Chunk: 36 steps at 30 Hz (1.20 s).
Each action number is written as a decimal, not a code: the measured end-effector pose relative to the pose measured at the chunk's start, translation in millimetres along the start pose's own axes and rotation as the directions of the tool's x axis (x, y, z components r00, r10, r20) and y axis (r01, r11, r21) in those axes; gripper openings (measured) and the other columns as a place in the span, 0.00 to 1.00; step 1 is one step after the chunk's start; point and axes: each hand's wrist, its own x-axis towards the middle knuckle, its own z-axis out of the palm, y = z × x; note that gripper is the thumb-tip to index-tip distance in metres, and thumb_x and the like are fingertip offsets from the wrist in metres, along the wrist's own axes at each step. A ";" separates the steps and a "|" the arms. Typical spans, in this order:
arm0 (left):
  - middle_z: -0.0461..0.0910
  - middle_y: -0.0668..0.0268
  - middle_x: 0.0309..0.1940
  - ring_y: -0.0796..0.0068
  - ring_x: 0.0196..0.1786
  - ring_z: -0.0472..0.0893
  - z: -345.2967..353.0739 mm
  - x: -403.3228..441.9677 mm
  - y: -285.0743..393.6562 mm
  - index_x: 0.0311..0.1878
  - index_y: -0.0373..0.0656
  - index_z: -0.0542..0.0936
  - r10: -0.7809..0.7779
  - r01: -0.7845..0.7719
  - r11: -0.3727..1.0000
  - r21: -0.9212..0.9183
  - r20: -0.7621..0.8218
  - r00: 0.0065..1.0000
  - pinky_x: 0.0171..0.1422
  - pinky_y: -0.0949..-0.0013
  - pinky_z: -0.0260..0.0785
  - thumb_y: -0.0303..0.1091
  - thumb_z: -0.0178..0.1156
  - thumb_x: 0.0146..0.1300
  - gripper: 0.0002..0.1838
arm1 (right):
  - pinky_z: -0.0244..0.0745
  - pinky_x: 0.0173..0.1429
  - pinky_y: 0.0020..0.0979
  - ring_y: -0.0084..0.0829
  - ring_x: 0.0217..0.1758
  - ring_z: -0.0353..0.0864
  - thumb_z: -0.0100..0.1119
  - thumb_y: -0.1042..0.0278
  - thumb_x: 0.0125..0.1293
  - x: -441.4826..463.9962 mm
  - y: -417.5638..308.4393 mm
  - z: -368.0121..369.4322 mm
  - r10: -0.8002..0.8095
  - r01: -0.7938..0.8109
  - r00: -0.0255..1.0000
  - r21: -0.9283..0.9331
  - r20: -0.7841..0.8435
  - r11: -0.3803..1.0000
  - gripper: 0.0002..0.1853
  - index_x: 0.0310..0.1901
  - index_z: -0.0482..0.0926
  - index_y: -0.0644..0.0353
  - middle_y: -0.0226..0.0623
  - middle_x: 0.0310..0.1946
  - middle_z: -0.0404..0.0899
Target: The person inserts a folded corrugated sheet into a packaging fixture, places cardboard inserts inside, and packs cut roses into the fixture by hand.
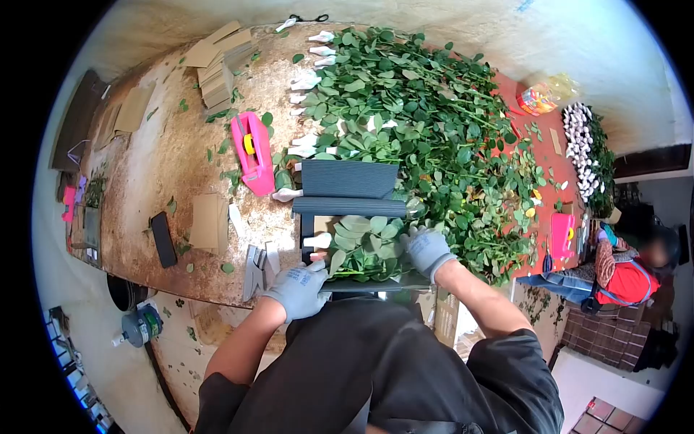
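My left hand [296,291], in a grey glove, is at the near left corner of a black padded holder [347,207]. Its fingers are closed beside the heads of white-wrapped roses [318,240], and what lies between them is hidden. Leafy green stems [365,246] lie across brown cardboard in the holder. Also gloved in grey, my right hand [428,251] rests at the stem side with its fingers spread against the leaves. A dark ribbed flap [349,179] lies just beyond the stems.
A large pile of leafy roses [426,108] covers the table's far right. Left of it are a pink tape dispenser [253,153], cardboard pieces [210,223], a dark phone-like slab [163,239] and a grey stapler-like tool [254,271]. A person in red [627,278] is at the right.
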 end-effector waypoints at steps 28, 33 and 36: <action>0.83 0.61 0.42 0.57 0.49 0.82 -16.7 46.0 -58.0 0.45 0.47 0.86 0.056 0.020 0.967 0.253 -0.288 0.956 0.58 0.57 0.74 0.36 0.64 0.60 0.12 | 0.84 0.43 0.44 0.47 0.44 0.88 0.49 0.52 0.77 88.9 -76.6 -9.6 -0.311 0.366 0.927 0.321 -0.211 0.873 0.24 0.66 0.70 0.59 0.50 0.55 0.81; 0.84 0.64 0.39 0.61 0.48 0.82 -21.5 43.7 -67.7 0.40 0.53 0.88 0.080 0.010 0.930 0.368 -0.229 0.970 0.56 0.57 0.74 0.32 0.60 0.57 0.10 | 0.83 0.43 0.47 0.49 0.44 0.88 0.45 0.45 0.78 93.8 -77.2 -6.5 -0.285 0.343 0.938 0.412 -0.195 0.844 0.28 0.66 0.69 0.60 0.50 0.50 0.83; 0.84 0.62 0.38 0.59 0.47 0.83 -28.1 27.8 -98.4 0.38 0.48 0.84 0.109 0.027 0.928 0.372 -0.339 0.934 0.53 0.56 0.72 0.38 0.62 0.62 0.07 | 0.84 0.44 0.47 0.49 0.44 0.88 0.47 0.51 0.78 97.7 -79.9 1.4 -0.283 0.338 0.940 0.408 -0.190 0.848 0.24 0.66 0.69 0.59 0.49 0.51 0.82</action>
